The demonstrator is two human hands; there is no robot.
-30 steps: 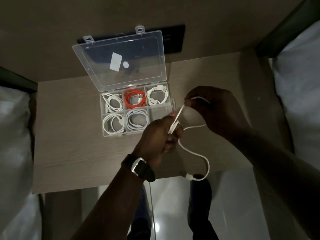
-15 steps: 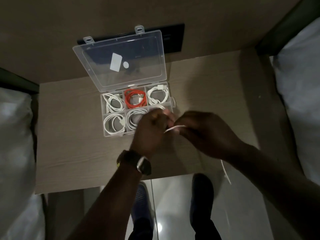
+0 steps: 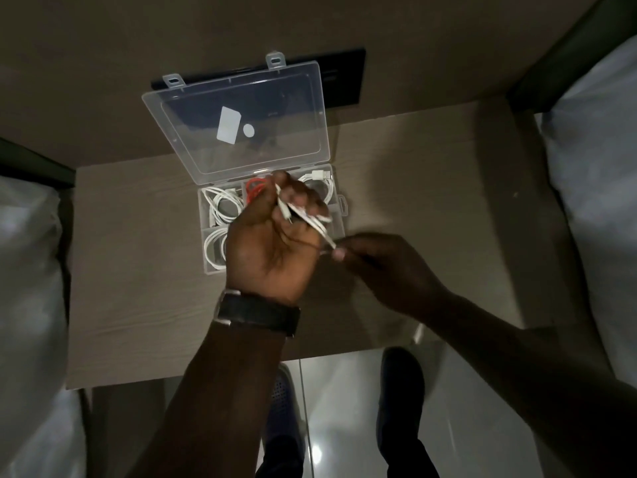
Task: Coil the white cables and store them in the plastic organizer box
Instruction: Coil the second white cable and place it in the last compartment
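Note:
My left hand is raised over the clear plastic organizer box, fingers closed around several loops of a white cable. My right hand pinches the loose end of that cable just right of the left hand. The box stands open, its lid tilted back against the wall. Coiled white cables fill the left compartments, an orange cable shows in the top middle one, and another white coil lies top right. My left hand hides the lower middle and lower right compartments.
The box sits on a small wooden table between two white-sheeted beds. A black panel is on the wall behind the lid. Below the table edge are tiled floor and my shoes.
My left hand has risen and turned palm-up over the box with more cable loops gathered in it. The hanging tail is gone from below the table edge; my right hand now holds the cable's end.

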